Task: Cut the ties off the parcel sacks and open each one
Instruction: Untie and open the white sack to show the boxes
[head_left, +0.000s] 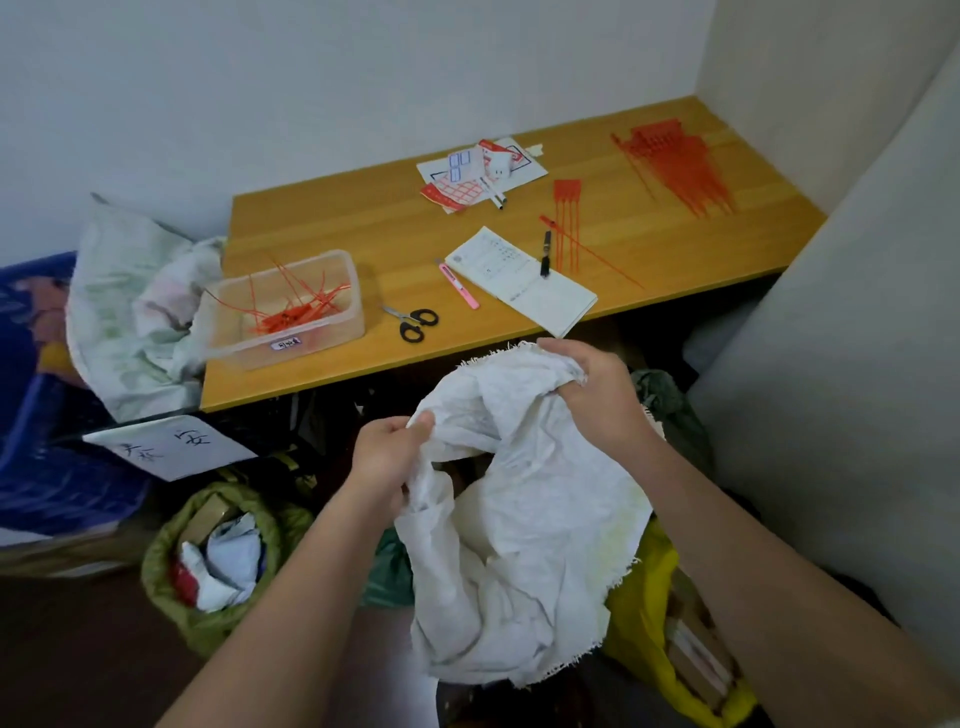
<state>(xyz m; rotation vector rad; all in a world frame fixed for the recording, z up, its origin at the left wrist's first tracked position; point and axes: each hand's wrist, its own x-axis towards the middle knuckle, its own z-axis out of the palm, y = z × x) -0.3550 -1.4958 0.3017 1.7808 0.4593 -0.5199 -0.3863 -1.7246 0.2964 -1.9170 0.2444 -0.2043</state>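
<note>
White sack (524, 519): nearest the camera, held up in front of the tabletop edge; no tie shows on its frayed mouth, which is being pulled apart, so this one looks cut and half opened.
Left hand (387, 457): fingers curled tight round the near-left edge of the mouth.
Right hand (597, 389): fingers bunched round the far-right edge, pulling the other way.
Green sack (218, 556): on the floor to the left, mouth wide open, parcels showing; done, I judge.
Yellow sack (670, 623): on the floor to the right, partly behind the white sack; it seems open, with boxes showing.
Scissors (413, 321): lying on the tabletop's near edge, in neither hand.
Clear tub (291, 306): left end of the tabletop, holding cut red ties.
Unused red ties (675, 161): fanned at the far right of the tabletop.
Left to do: finish spreading this mouth; whether tied sacks remain out of view I cannot tell.
</note>
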